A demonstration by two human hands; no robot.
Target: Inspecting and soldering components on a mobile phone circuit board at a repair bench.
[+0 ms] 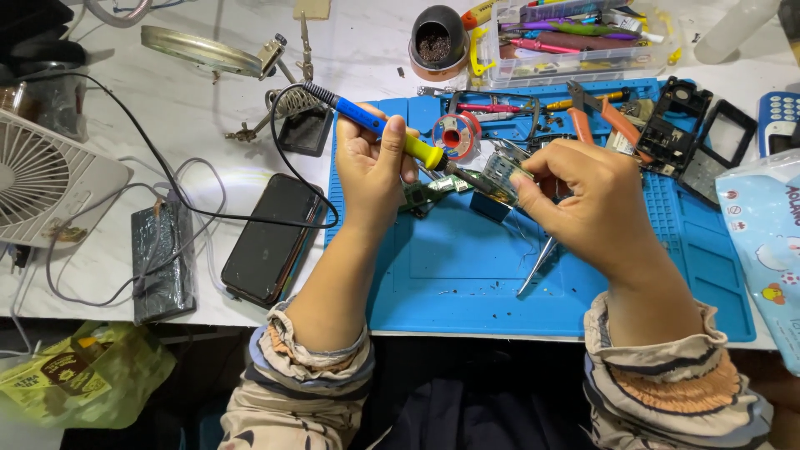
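Blue-and-yellow plastic marks the handle of the corded soldering iron [379,127], held tight in the left hand's [375,167] grip, its tip pointing at the small green circuit board [500,175]. The right hand [583,200] pinches that board in a narrow grip just above the blue silicone work mat [467,275]. Thin metal tweezers [537,262] lie on the mat under the right wrist. A spool of solder wire [456,133] sits just behind the iron. Left of the mat, a black smartphone [271,237] lies on the white surface [208,117], near a white desk fan [46,179].
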